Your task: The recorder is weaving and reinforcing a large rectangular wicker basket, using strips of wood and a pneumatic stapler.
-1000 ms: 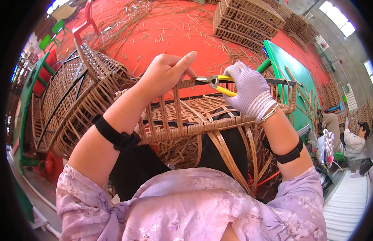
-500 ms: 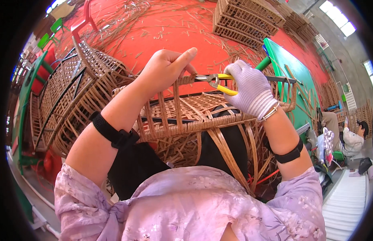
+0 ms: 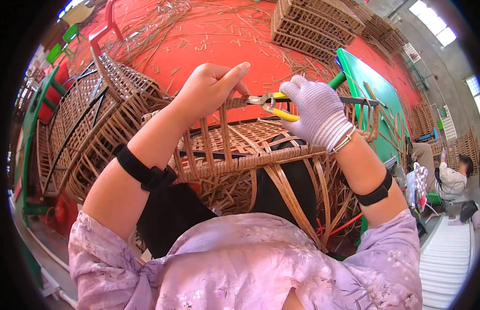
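Note:
A partly woven brown wicker basket [image 3: 260,159] lies across my lap, its dark metal frame bar [image 3: 360,101] showing bare at the upper right. My right hand [image 3: 317,106], in a pale lilac knit glove, grips yellow-handled pliers [image 3: 281,113]. The pliers' jaws meet the wrapped rim [image 3: 234,103], close to the fingers of my left hand. Bare and closed at the rim, my left hand [image 3: 214,85] pinches there with its thumb stretched over the top. What its fingertips hold is mostly hidden behind the hand. Long loose strips [image 3: 289,194] hang from the basket toward my lap.
Another large wicker basket [image 3: 108,129] stands at the left. Stacked wicker pieces [image 3: 315,26] sit at the far right of the red floor [image 3: 224,46], where cut strips lie scattered. A green board [image 3: 372,85] stands at the right, and a seated person [image 3: 453,175] is beyond.
The pliers and my right hand have shifted slightly left, and the handles look a little farther apart. My left hand stays nearly in place at the rim.

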Action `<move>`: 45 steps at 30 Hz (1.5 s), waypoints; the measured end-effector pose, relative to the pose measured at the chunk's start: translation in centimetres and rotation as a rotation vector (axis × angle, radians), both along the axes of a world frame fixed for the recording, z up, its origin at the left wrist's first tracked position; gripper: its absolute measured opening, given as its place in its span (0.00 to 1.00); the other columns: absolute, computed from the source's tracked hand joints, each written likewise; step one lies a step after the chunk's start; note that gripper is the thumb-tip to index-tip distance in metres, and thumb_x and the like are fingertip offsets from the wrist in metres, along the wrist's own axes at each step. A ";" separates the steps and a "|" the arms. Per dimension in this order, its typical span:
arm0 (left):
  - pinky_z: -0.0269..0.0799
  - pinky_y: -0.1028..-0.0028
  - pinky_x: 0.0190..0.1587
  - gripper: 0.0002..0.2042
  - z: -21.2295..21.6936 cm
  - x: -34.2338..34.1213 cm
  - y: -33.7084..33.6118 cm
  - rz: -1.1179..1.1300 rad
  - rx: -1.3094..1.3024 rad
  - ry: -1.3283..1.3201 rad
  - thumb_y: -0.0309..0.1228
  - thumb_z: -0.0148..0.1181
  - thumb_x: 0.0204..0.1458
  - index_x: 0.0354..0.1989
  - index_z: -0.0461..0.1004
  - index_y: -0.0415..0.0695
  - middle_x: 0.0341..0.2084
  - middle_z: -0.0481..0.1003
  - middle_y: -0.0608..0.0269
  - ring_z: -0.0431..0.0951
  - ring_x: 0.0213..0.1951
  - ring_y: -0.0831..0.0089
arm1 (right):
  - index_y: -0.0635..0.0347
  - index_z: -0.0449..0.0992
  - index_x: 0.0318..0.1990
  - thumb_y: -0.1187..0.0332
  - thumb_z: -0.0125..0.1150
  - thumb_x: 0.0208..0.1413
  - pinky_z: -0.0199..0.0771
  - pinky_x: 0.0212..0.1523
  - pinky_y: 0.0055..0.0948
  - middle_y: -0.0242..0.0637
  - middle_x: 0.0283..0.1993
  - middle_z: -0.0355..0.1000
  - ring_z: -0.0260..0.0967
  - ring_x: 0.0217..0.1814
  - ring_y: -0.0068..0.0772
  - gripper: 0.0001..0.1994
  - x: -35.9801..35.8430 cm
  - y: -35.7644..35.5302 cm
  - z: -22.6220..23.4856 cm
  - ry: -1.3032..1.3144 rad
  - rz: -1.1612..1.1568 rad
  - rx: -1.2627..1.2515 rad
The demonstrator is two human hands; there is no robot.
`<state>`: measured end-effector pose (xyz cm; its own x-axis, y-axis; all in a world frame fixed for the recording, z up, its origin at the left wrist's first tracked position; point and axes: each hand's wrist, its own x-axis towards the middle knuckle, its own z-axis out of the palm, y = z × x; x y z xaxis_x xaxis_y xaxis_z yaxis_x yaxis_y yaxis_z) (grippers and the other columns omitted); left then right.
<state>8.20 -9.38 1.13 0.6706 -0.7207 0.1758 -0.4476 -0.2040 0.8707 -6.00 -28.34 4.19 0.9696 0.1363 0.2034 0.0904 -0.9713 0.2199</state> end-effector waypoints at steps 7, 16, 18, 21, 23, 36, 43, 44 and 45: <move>0.60 0.72 0.22 0.26 0.2 0.0 -0.1 0.022 -0.022 0.033 0.50 0.50 0.59 0.25 0.82 0.38 0.09 0.61 0.70 0.62 0.16 0.79 | 0.55 0.71 0.42 0.56 0.67 0.45 0.76 0.36 0.40 0.39 0.36 0.73 0.75 0.36 0.43 0.20 0.0 0.8 -0.1 0.067 -0.066 -0.023; 0.59 0.79 0.27 0.24 -0.5 0.9 0.3 0.109 -0.132 0.138 0.47 0.50 0.62 0.26 0.81 0.38 0.15 0.65 0.72 0.63 0.22 0.84 | 0.53 0.73 0.39 0.54 0.62 0.50 0.75 0.33 0.41 0.41 0.30 0.75 0.76 0.32 0.46 0.15 -1.2 -0.5 -1.4 -0.101 -0.126 0.226; 0.60 0.79 0.27 0.24 -0.4 0.9 0.4 0.101 -0.103 0.145 0.46 0.50 0.62 0.27 0.81 0.38 0.15 0.65 0.73 0.62 0.22 0.84 | 0.53 0.73 0.39 0.54 0.62 0.49 0.74 0.34 0.40 0.42 0.35 0.74 0.75 0.34 0.47 0.15 -3.4 -2.2 -0.8 -0.277 -0.203 0.284; 0.62 0.78 0.29 0.23 -0.7 1.0 0.3 0.088 -0.030 0.110 0.46 0.52 0.61 0.29 0.81 0.37 0.17 0.67 0.72 0.64 0.23 0.82 | 0.54 0.71 0.44 0.57 0.65 0.47 0.73 0.38 0.39 0.41 0.37 0.73 0.73 0.38 0.44 0.18 -8.4 -7.2 -0.9 -0.387 -0.418 0.249; 0.65 0.77 0.31 0.22 -0.2 0.4 0.4 0.068 0.012 0.065 0.46 0.53 0.61 0.30 0.81 0.37 0.18 0.69 0.71 0.67 0.25 0.81 | 0.56 0.70 0.47 0.55 0.67 0.47 0.73 0.39 0.39 0.41 0.39 0.73 0.73 0.38 0.42 0.23 -13.1 -11.8 -1.8 -0.444 -0.606 0.206; 0.69 0.64 0.32 0.20 -1.6 -0.4 -0.2 -0.068 0.228 -0.484 0.41 0.51 0.62 0.30 0.76 0.32 0.21 0.74 0.46 0.74 0.25 0.53 | 0.62 0.73 0.50 0.33 0.51 0.51 0.69 0.54 0.40 0.52 0.48 0.75 0.72 0.53 0.50 0.37 -39.2 -21.8 -12.0 -0.347 -1.681 0.431; 0.71 0.70 0.50 0.15 -2.8 4.3 2.4 0.176 -0.233 0.023 0.36 0.50 0.63 0.46 0.76 0.36 0.38 0.80 0.56 0.80 0.42 0.66 | 0.59 0.77 0.44 0.42 0.51 0.56 0.72 0.50 0.44 0.52 0.44 0.76 0.73 0.49 0.53 0.27 -41.7 -21.0 -13.8 -0.282 -1.697 0.331; 0.69 0.70 0.55 0.14 -2.9 4.1 2.7 0.162 -0.126 -0.085 0.34 0.50 0.63 0.49 0.75 0.37 0.44 0.79 0.58 0.78 0.47 0.67 | 0.59 0.77 0.43 0.44 0.51 0.56 0.71 0.50 0.46 0.52 0.43 0.76 0.73 0.48 0.54 0.26 -42.2 -20.9 -14.0 -0.211 -1.714 0.313; 0.69 0.70 0.55 0.14 -3.3 3.1 2.7 0.147 -0.125 -0.080 0.34 0.50 0.63 0.49 0.75 0.37 0.44 0.79 0.58 0.78 0.47 0.67 | 0.59 0.77 0.43 0.44 0.51 0.56 0.71 0.50 0.46 0.52 0.43 0.76 0.73 0.48 0.54 0.26 -42.8 -20.7 -13.9 -0.210 -1.730 0.311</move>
<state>11.33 -6.66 -2.12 0.7473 -0.5850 0.3150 -0.4899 -0.1648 0.8561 -48.82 -49.08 -9.73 -0.0944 -0.9844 0.1482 -0.9916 0.0798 -0.1016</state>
